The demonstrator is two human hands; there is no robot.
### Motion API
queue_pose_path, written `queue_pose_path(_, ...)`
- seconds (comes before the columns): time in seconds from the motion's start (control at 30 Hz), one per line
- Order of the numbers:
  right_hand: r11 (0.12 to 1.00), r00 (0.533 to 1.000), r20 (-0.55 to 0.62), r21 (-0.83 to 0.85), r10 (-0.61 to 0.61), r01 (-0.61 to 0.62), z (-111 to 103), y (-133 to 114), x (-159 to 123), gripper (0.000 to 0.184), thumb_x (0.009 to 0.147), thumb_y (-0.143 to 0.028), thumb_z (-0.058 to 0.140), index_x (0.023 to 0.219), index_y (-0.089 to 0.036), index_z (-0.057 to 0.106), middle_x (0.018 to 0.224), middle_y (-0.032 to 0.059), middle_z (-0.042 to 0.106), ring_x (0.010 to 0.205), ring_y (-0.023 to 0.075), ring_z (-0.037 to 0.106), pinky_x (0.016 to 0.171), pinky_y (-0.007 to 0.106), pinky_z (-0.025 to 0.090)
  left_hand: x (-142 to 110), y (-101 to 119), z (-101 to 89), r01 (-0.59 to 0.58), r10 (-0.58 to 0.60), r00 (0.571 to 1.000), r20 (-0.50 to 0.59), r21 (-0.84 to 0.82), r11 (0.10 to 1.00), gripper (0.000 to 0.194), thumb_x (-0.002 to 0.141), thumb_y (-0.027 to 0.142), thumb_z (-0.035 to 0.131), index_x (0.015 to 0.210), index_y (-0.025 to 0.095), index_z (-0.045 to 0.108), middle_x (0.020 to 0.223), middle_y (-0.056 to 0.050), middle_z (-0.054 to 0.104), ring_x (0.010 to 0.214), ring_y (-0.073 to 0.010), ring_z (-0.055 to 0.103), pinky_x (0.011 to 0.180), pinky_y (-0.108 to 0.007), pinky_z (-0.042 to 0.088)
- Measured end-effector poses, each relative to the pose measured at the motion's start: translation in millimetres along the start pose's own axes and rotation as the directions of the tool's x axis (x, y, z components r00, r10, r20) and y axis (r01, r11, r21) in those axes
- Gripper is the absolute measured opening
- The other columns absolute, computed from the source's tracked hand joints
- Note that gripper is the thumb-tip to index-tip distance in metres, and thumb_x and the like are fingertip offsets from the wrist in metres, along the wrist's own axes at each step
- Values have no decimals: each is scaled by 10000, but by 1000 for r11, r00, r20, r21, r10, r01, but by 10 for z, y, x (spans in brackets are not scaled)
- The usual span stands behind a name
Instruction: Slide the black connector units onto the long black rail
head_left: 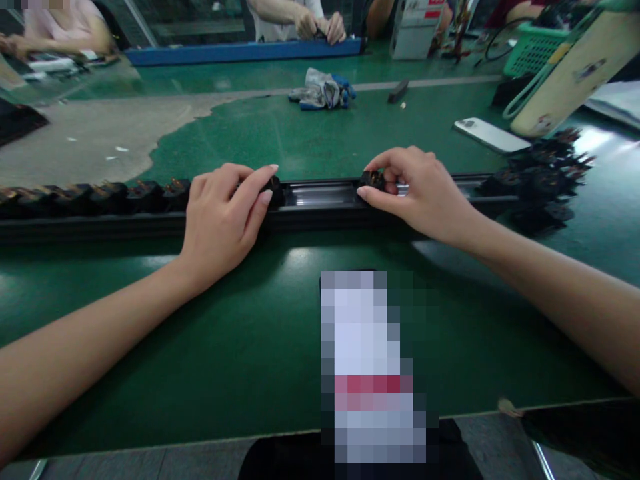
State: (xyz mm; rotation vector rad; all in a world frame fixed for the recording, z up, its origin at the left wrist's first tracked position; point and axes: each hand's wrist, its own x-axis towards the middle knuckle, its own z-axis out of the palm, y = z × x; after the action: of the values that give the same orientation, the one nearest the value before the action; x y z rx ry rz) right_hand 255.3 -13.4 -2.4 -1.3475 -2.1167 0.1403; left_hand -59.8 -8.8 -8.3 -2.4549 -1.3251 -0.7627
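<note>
Head view: a metal rail (320, 197) crosses the green tabletop (280, 133).
9 o'clock: a row of black parts (100, 198) sits end to end on the rail.
Left hand (225, 223): closed over a black part (274, 191) at the row's end.
Centre: a stretch of rail lies bare.
Right hand (417, 193): pinching another black part (371, 180).
3 o'clock: a heap of loose black parts (535, 180) lies off the rail.

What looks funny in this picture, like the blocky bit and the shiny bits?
In the head view, a pixelated patch covers part of the green mat, glare shines on the metal rail, and the wide lens bends the mat's near edge.
</note>
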Motion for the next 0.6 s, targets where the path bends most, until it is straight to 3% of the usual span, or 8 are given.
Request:
queue_pose_path(0.4,1000,1000,-6,17,10,-10,-36,26,-3,372,974,-604,629,1097,-255,676,826,65,633,937,316,618,967,578,474,-19,-46,34,-22,23,1000,-21,8,1000,536,1136,516,295,1514,281,593,1317,-68,685,1239,-285,601,1076,-500,432)
queue_pose_path(0.6,1000,1000,-13,11,9,-9,-28,27,1,340,976,-585,629,1092,-268,669,825,66,637,968,328,617,966,578,473,-8,-50,48,-24,23,999,-26,-5,1000,573,1128,522,309,1516,234,617,1302,-119,685,1235,-310,617,1067,-527,433)
